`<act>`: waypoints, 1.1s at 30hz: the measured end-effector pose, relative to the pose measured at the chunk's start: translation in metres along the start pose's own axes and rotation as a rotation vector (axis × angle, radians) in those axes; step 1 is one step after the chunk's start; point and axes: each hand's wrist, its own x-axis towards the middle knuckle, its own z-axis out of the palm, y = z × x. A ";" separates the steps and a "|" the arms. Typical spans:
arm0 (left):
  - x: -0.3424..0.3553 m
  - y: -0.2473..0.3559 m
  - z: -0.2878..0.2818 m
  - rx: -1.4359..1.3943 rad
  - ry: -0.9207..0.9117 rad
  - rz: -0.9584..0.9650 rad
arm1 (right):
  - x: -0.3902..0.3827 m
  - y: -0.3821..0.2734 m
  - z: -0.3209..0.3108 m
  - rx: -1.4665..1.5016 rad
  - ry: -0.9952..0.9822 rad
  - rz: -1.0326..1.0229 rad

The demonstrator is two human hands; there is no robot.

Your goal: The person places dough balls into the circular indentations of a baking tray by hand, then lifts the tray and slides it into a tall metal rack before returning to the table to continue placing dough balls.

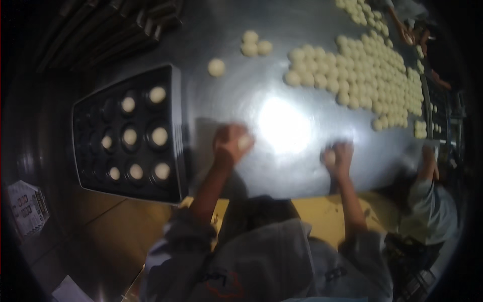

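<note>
My left hand (229,143) is curled around a pale dough ball (243,142) on the steel table (221,100), to the right of a dark tray with round wells (178,100). Several of the tray's wells hold single dough balls (159,136). My right hand (342,156) cups another dough ball (329,157) on the steel surface, nearer the table's front edge. Both hands look slightly blurred. A lone dough ball (216,67) and a small group of three (250,49) sit beyond my left hand.
A large mass of dough balls (357,75) covers the right and back of the table. Dark stacked racks (110,25) stand at the back left. A co-worker's arm (427,171) is at my right, other people's hands (407,32) at the far right, near more trays (440,100).
</note>
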 end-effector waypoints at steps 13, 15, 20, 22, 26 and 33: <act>0.031 0.029 0.070 -0.094 0.110 0.077 | 0.089 -0.071 0.000 0.344 0.151 -0.010; -0.010 0.049 0.090 0.014 0.061 0.171 | 0.037 -0.086 0.016 0.423 0.071 -0.203; -0.004 0.013 0.037 0.173 0.228 0.093 | 0.011 0.007 -0.008 0.078 0.091 -0.103; 0.032 0.031 0.063 0.031 0.244 0.054 | 0.074 -0.038 -0.009 0.162 0.188 -0.092; -0.024 0.047 0.097 0.034 0.231 0.144 | 0.018 -0.075 -0.010 0.472 -0.039 -0.130; 0.015 0.048 0.078 0.075 0.294 0.067 | 0.083 -0.057 -0.008 0.430 0.219 -0.070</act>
